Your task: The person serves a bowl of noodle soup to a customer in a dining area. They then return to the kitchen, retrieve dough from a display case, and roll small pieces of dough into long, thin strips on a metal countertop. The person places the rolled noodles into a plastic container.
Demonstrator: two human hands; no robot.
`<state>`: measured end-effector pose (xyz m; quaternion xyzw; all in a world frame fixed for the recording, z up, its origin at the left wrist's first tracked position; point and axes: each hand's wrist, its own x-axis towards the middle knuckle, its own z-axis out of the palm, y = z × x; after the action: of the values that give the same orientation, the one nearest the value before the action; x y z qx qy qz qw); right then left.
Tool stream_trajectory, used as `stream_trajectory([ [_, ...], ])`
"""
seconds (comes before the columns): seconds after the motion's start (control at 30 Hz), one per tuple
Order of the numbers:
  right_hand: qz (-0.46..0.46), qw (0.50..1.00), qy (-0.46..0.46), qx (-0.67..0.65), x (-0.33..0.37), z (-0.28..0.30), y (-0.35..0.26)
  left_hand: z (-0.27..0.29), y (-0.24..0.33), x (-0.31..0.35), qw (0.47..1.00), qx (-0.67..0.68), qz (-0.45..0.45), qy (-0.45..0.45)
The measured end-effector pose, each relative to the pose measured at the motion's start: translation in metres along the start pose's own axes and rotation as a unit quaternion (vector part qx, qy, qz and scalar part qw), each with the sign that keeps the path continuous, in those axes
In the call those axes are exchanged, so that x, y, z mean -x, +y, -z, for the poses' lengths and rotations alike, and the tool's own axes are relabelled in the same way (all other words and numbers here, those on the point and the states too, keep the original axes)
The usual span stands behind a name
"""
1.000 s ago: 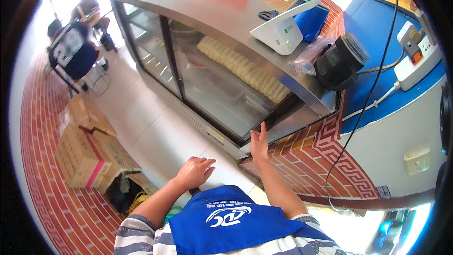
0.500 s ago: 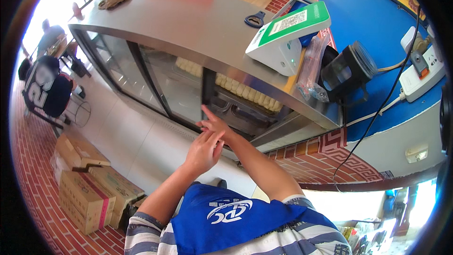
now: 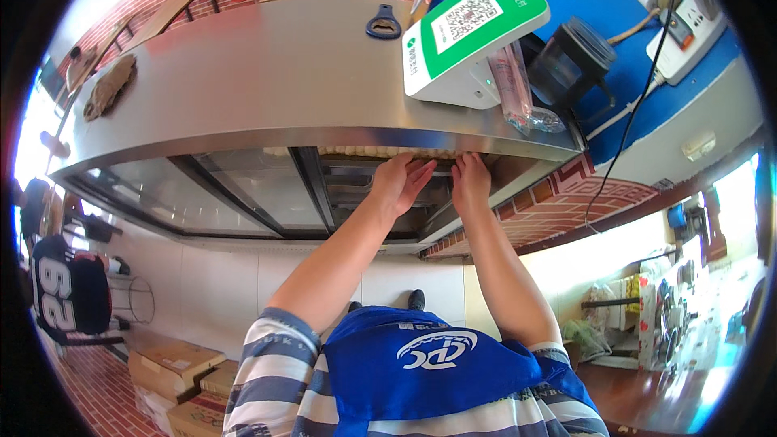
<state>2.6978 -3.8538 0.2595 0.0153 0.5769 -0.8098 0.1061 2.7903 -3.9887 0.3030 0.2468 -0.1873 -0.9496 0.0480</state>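
Change: since half a second ago I see both hands gone from mid-air in front of the glass to the top edge of the display case; the view has tipped closer to the counter.
Left hand (image 3: 401, 182): I see it flat and open, fingers together, holding nothing, fingertips at the upper frame of the sliding glass door (image 3: 267, 194).
Right hand (image 3: 470, 182): just beside the left, fingers extended upward under the steel counter top (image 3: 259, 81); I cannot tell whether it grips the frame.
Display case (image 3: 356, 194): straight ahead below the counter, a row of pale pastries (image 3: 364, 150) just above the fingertips.
On counter: green-and-white code stand (image 3: 469, 32), bottle opener (image 3: 383, 26), black jar (image 3: 575, 57), brown cloth (image 3: 109, 85).
Floor left: cardboard boxes (image 3: 182, 380).
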Motion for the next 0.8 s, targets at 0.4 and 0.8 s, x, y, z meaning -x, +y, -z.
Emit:
stream_trajectory([
  [0.4, -0.016, 0.994, 0.105, 0.039, -0.035, -0.036, -0.026, -0.013, -0.026, -0.064, 0.999, 0.018, 0.032, 0.027],
  [0.8, -0.144, 0.968, -0.116, -0.170, -0.031, -0.028, -0.007, -0.022, -0.034, -0.056, 0.958, -0.203, -0.200, 0.044],
])
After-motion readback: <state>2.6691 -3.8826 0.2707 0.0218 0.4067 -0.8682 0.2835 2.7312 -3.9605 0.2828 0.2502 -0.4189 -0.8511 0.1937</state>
